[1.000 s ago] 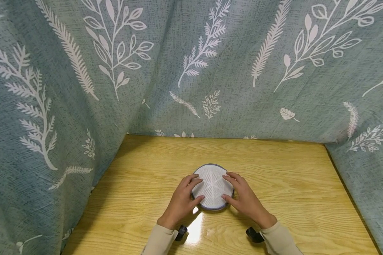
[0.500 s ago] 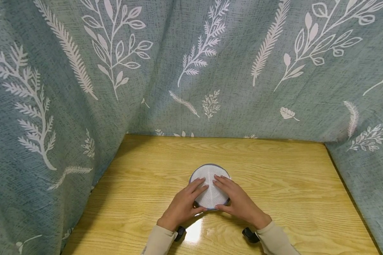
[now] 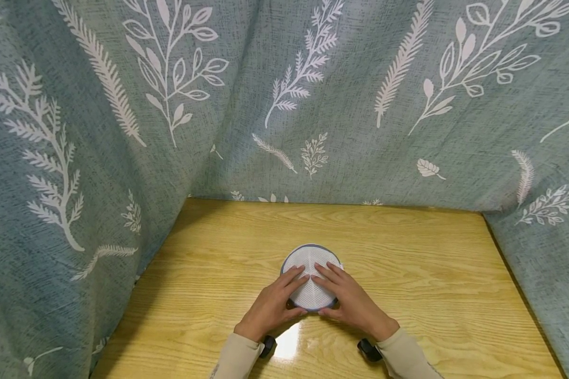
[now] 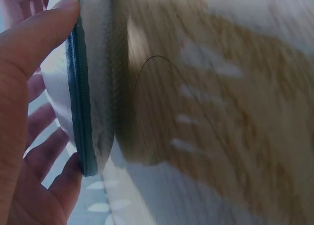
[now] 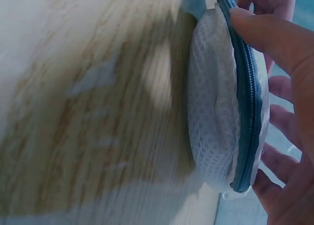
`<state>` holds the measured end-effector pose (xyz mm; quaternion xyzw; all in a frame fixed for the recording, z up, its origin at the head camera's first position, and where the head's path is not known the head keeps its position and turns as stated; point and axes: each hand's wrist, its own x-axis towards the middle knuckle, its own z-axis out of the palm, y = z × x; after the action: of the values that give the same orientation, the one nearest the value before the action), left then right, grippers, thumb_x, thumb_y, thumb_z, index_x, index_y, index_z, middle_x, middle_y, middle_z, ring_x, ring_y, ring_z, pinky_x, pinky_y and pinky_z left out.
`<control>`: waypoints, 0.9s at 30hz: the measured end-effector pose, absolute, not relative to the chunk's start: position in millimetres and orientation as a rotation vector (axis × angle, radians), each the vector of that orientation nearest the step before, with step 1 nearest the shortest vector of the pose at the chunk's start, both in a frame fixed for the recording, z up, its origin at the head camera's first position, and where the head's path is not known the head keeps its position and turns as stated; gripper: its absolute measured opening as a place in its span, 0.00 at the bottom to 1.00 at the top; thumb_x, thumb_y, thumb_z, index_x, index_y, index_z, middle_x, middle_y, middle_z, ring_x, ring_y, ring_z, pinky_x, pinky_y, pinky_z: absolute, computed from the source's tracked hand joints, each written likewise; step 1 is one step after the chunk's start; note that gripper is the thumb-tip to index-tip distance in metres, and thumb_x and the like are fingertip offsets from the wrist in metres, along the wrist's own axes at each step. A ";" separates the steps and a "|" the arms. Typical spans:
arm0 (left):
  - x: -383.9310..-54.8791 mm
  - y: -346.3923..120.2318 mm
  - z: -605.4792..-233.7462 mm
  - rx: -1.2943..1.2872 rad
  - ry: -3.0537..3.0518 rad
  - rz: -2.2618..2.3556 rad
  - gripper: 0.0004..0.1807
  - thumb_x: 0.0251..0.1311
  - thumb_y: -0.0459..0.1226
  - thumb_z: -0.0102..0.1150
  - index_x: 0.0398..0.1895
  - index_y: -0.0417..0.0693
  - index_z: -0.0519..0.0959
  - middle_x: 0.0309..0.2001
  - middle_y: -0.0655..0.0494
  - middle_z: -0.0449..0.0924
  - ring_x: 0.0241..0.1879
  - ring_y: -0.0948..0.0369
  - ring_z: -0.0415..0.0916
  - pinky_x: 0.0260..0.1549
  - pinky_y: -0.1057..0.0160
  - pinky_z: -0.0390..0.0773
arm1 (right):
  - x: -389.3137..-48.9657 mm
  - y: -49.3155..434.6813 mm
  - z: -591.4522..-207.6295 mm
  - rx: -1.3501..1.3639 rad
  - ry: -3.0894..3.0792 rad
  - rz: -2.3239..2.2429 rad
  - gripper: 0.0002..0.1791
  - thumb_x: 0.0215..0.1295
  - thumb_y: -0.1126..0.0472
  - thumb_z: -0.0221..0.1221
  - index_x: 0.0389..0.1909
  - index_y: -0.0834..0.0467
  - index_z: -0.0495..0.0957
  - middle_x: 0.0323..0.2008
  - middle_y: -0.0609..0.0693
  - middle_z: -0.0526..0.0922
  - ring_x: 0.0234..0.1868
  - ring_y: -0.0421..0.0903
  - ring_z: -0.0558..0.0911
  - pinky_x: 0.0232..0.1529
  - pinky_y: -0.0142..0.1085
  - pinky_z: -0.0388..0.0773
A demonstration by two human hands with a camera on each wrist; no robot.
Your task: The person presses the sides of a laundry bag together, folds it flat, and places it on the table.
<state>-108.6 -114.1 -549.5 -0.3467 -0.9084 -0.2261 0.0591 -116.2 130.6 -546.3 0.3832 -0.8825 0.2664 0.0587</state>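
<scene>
Pouch (image 3: 311, 299), round, white mesh, rests on wood-grain surface (image 3: 427, 263), between left hand (image 3: 271, 305) and right hand (image 3: 355, 301). Both hands grasp it from opposite sides: fingers spread over top, thumbs against blue zipper (image 5: 249, 97) at near edge. Patterned curtain (image 3: 355, 163) hangs along surface's far edge.

Free passage over table (image 3: 194, 273) left, right and beyond mesh bag (image 3: 310, 256); curtain (image 3: 351, 179) walls off far edge, sides.

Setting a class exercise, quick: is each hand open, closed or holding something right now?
Left hand: holding the round mesh pouch, thumb on its zip.
Right hand: holding the same pouch, thumb also on the zip.
</scene>
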 end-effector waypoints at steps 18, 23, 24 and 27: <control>-110.2 -113.8 -551.5 -1.030 -2.834 -0.758 0.42 0.50 0.56 0.63 0.69 0.57 0.61 0.71 0.59 0.52 0.68 0.59 0.51 0.56 0.55 0.69 | -116.9 131.7 -542.3 1.193 -2.751 0.752 0.45 0.49 0.44 0.67 0.68 0.50 0.61 0.69 0.52 0.57 0.68 0.57 0.56 0.63 0.55 0.56; -109.3 -113.2 -551.1 -1.015 -2.858 -0.768 0.42 0.50 0.56 0.63 0.69 0.57 0.61 0.70 0.59 0.52 0.68 0.59 0.51 0.56 0.55 0.69 | -117.8 132.0 -543.5 1.191 -2.785 0.793 0.44 0.51 0.44 0.66 0.69 0.49 0.60 0.69 0.51 0.56 0.69 0.56 0.54 0.64 0.54 0.54; -109.1 -113.0 -550.8 -1.014 -2.859 -0.770 0.42 0.50 0.55 0.64 0.68 0.57 0.62 0.70 0.59 0.52 0.68 0.59 0.51 0.56 0.55 0.69 | -118.1 132.0 -543.8 1.191 -2.790 0.795 0.44 0.51 0.44 0.66 0.69 0.49 0.60 0.70 0.51 0.56 0.69 0.56 0.54 0.64 0.54 0.54; -109.5 -112.4 -549.7 -1.014 -2.860 -0.777 0.42 0.50 0.55 0.64 0.68 0.56 0.62 0.70 0.59 0.53 0.68 0.59 0.51 0.57 0.55 0.69 | -119.1 132.0 -543.8 1.192 -2.796 0.804 0.44 0.51 0.44 0.66 0.69 0.49 0.60 0.69 0.51 0.57 0.68 0.57 0.55 0.64 0.56 0.55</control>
<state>-109.5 -112.4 -549.7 -0.3236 -0.9131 -0.2482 0.0045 -119.1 132.0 -543.8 0.3792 -0.8892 0.2559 -0.0012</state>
